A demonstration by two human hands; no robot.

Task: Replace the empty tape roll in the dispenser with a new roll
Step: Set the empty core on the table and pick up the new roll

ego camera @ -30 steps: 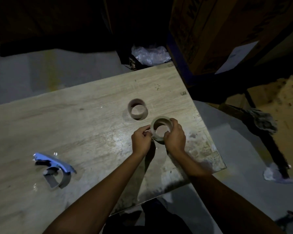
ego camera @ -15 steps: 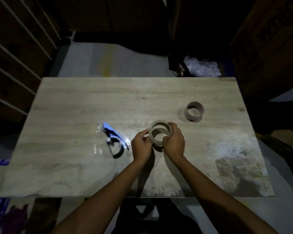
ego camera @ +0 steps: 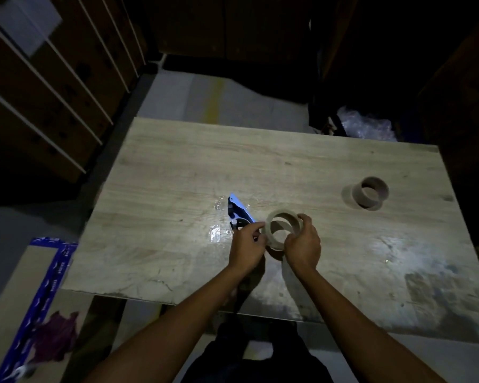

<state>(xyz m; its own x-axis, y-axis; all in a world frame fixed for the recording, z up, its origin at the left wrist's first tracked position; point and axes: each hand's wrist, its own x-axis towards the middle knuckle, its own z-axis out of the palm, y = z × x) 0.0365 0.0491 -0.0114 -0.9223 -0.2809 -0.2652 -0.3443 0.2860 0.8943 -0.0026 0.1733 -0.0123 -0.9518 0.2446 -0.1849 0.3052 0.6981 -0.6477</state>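
A new roll of clear tape (ego camera: 274, 220) is held upright-tilted just above the wooden table (ego camera: 260, 167), near its middle. My right hand (ego camera: 303, 246) grips the roll's right side. My left hand (ego camera: 245, 243) pinches at the roll's left edge. The blue tape dispenser (ego camera: 237, 212) lies on the table right beside my left hand, partly hidden by it. The empty brown cardboard core (ego camera: 370, 192) lies on its side at the table's right.
Shiny bits of clear film (ego camera: 219, 233) lie around the dispenser. Stacked cartons (ego camera: 47, 87) stand at the left, a flat box with blue tape (ego camera: 39, 299) lies on the floor lower left, and a clear plastic bag (ego camera: 365, 127) sits behind the table.
The view swung right to left, so the dispenser now sits next to my hands. Both hands with the roll moved left, toward the dispenser and away from the empty core.
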